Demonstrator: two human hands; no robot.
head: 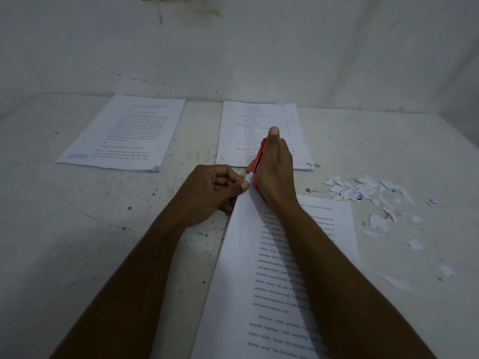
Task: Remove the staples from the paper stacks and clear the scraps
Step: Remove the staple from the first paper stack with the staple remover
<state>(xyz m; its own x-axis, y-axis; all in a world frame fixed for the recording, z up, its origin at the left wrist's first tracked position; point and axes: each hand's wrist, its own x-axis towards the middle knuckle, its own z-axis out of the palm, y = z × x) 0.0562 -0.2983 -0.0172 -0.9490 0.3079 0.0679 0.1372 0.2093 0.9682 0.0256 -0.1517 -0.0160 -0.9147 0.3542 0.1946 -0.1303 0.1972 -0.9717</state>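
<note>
A printed paper stack (261, 281) lies in front of me, its top left corner lifted. My left hand (212, 190) pinches that corner between thumb and curled fingers. My right hand (274, 167) grips a red stapler-like tool (259, 161), thumb stretched along its top, and the tool's near end sits on the pinched corner. Two more printed stacks lie at the back, one at the left (124, 133) and one behind my right hand (261, 125). A heap of torn paper scraps (373, 195) is spread to the right.
The work surface is a stained, speckled white table (77, 229) against a white wall (233, 47). Loose scraps (394, 281) trail down the right side toward me. Bare table lies at the left of my left forearm.
</note>
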